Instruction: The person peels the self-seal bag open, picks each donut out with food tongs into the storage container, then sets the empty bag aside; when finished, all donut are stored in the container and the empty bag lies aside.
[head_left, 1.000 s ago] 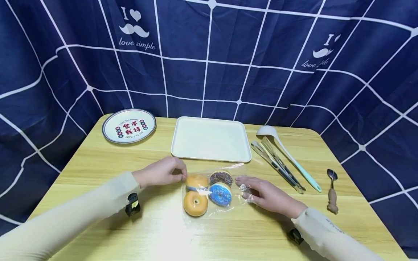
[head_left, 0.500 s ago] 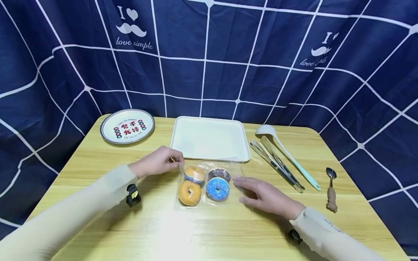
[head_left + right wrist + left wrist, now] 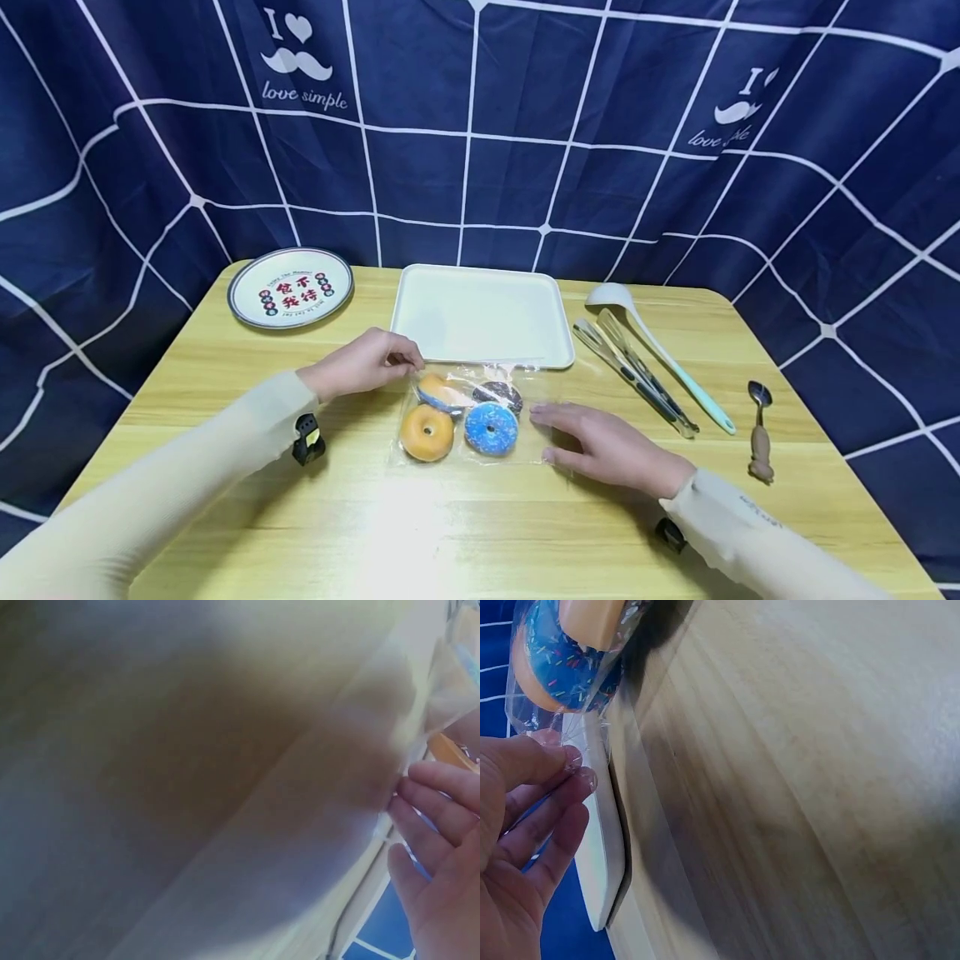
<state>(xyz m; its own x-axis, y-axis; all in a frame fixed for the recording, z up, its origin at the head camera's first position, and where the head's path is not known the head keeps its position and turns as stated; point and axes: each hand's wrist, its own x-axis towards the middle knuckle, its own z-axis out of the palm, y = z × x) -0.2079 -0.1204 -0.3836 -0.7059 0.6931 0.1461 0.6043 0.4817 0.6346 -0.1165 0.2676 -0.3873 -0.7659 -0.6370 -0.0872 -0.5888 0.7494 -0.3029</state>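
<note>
A clear plastic bag (image 3: 525, 457) lies below the tray, holding several doughnuts. In its front row are a plain doughnut (image 3: 427, 447) and a blue doughnut (image 3: 480, 440) with sprinkles. Behind them, a tilted doughnut with blue icing (image 3: 441, 395) leans beside a dark chocolate one (image 3: 501, 397). My left hand (image 3: 369, 363) pinches the bag's far left corner between thumb and fingers; the left wrist view shows the film (image 3: 574, 735) stretched from those fingertips. At the bag's right side, my right hand (image 3: 611, 446) has its fingers extended, fingertips right at the edge.
A white rectangular tray (image 3: 480, 317) lies directly behind the bag. At the back left is a round printed plate (image 3: 291, 287). To the right lie metal tongs (image 3: 637, 375), a ladle (image 3: 678, 371) with a mint handle, and a small spoon (image 3: 760, 433).
The bag has shifted left and slightly back toward the tray, pulled by my left hand. My right fingers have come away from the crinkled film and straightened. The doughnuts moved with the bag.
</note>
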